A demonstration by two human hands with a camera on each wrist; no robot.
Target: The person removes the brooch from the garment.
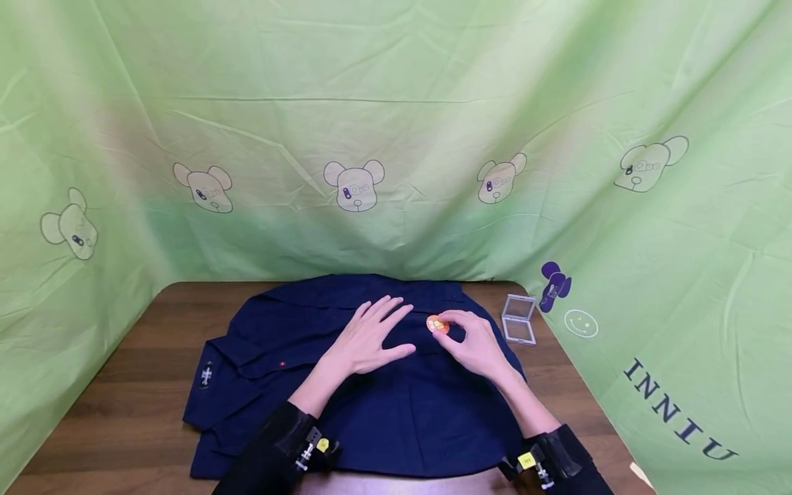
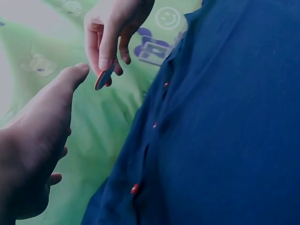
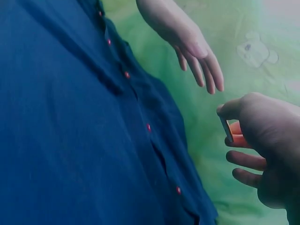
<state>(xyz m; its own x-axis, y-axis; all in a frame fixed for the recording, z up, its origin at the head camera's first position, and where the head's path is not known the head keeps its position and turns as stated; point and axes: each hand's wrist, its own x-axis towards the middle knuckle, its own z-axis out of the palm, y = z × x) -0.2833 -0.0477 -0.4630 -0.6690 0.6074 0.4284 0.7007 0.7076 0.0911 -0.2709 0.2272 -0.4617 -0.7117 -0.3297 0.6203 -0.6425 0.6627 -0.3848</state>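
A dark blue shirt (image 1: 383,412) with small red buttons (image 2: 135,188) lies spread over the table, its collar to the left. My right hand (image 1: 476,345) pinches a thin round orange disc (image 1: 437,324) between thumb and fingers, above the shirt. In the right wrist view the disc (image 3: 226,127) is seen edge-on, held off the cloth. Left of it, my left hand (image 1: 366,338) hovers over the shirt with fingers spread and nothing held. The left wrist view shows the left thumb raised, apart from the disc.
An open hinged case (image 1: 518,318) with a clear frame stands at the table's right edge. Wood tabletop (image 1: 117,385) shows around the shirt. A green printed curtain (image 1: 371,234) encloses the back and sides.
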